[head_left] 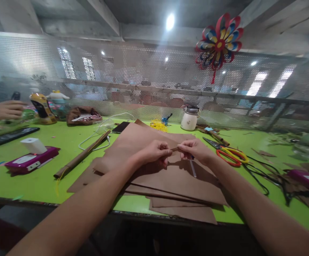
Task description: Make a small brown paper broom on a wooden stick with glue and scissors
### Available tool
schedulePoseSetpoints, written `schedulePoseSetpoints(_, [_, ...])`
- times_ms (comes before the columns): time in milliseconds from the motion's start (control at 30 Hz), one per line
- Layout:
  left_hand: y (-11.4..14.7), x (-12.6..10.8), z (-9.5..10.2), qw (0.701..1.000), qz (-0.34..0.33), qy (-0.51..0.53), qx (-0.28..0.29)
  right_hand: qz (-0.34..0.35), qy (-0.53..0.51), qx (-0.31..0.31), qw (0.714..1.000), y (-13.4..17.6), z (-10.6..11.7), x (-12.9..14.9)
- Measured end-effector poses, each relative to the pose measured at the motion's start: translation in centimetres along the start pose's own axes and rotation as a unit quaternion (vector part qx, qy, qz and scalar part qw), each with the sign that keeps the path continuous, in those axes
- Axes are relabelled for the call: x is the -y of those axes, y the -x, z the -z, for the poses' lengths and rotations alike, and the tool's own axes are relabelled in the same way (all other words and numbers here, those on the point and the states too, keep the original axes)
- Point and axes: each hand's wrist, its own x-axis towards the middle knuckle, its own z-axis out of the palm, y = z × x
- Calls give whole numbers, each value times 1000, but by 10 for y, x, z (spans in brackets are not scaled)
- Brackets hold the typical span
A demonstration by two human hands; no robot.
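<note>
Over a stack of brown paper sheets [149, 177], my left hand [157, 152] and my right hand [194, 150] pinch the two ends of a small brown paper strip [174, 149]. Both sets of fingers are closed, a short gap apart. A thin white stick [193, 168] pokes out below my right hand, with something dark blue at its top; whether the fingers grip it I cannot tell. Scissors [228, 153] with red and yellow handles lie just right of my right hand. To the left of the stack rests a brown paper roll [82, 155].
On the green table [71, 193] are a purple power strip [31, 160] with a white charger [33, 145], a white jar [189, 118], yellow shreds [158, 125] and a yellow-black bottle [42, 108]. Black cords and paper scraps lie right. Another person's hand [6, 110] reaches in at left.
</note>
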Motion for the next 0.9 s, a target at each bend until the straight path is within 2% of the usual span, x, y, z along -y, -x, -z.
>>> schedulePoseSetpoints(100, [0, 0, 2, 1000, 0, -19, -6, 2, -1, 6, 1000, 0, 1, -1])
schedulePoseSetpoints(400, [0, -2, 2, 999, 9, -28, -23, -7, -74, -32, 997, -5, 4, -11])
schedulePoseSetpoints(667, [-3, 8, 14, 996, 27, 82, 27, -5, -87, -38, 995, -6, 10, -10])
schedulePoseSetpoints(900, [-3, 8, 9, 995, 29, 82, 42, 6, -71, -77, 995, -7, 10, -13])
